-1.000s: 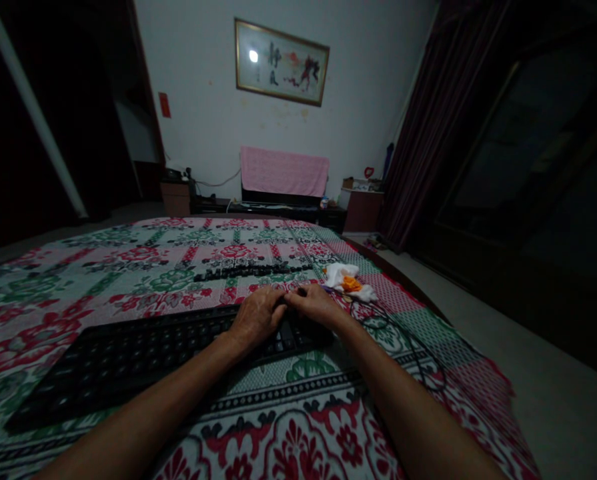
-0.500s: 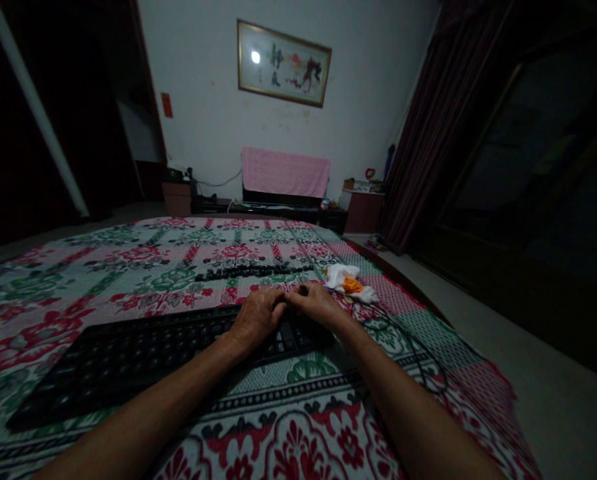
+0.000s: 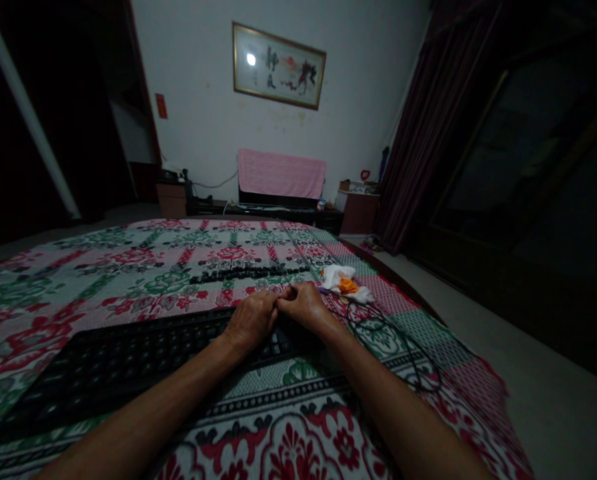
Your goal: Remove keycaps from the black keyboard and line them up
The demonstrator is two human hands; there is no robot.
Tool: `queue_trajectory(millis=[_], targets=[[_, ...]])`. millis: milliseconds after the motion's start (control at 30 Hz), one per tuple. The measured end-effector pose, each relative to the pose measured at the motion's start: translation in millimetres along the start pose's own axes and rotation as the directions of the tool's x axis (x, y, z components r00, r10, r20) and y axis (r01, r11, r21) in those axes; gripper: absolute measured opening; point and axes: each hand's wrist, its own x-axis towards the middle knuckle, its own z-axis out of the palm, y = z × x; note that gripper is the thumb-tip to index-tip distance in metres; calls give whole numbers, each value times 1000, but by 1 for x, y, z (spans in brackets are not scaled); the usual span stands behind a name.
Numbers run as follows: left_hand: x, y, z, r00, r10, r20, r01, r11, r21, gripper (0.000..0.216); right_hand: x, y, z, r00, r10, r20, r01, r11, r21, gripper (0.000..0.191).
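Observation:
A black keyboard (image 3: 143, 350) lies at a slant on the patterned cloth. Over its right part, my left hand (image 3: 253, 320) and my right hand (image 3: 304, 308) meet with their fingertips together. Both hands are closed in a pinch. A small dark bit shows by the right fingers, but what they hold is too hidden to name. Beyond the hands, several small black pieces that look like keycaps (image 3: 248, 273) lie in a row. A thin purple item (image 3: 324, 291) is partly visible just right of my right hand.
A crumpled white and orange cloth (image 3: 347, 283) lies right of the hands, with a black cable (image 3: 403, 340) looped nearby. The patterned cloth (image 3: 298, 447) covers the surface, whose edge drops to the floor at right. Farther back is a pink towel (image 3: 281, 173) over a dark screen.
The view has shifted slightly, and everything sits a little farther left. My hands stay pinched together over the keyboard, the right fingers turned a bit more toward the left ones.

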Motion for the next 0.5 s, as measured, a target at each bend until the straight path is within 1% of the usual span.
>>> queue_trajectory(millis=[133, 233, 300, 400, 467, 500], targets=[[1, 0, 0, 1000, 10, -12, -10, 999, -31, 31, -1, -1, 2, 1000, 4, -4, -4, 1000, 5, 13], [3, 1, -2, 999, 38, 0, -38, 998, -44, 35, -1, -3, 0, 999, -12, -49, 11, 1000, -15, 16], [8, 2, -5, 1000, 13, 23, -12, 1000, -29, 35, 3, -3, -3, 997, -14, -82, 11, 999, -36, 18], [20, 4, -9, 995, -42, 85, 41, 999, 20, 31, 18, 4, -12, 991, 13, -130, -24, 996, -87, 16], [30, 4, -10, 987, -60, 147, 53, 997, 49, 27, 36, 13, -20, 985, 45, -167, -67, 990, -127, 16], [34, 4, -9, 980, -67, 188, 55, 996, 65, 26, 47, 20, -25, 984, 59, -167, -85, 985, -152, 16]])
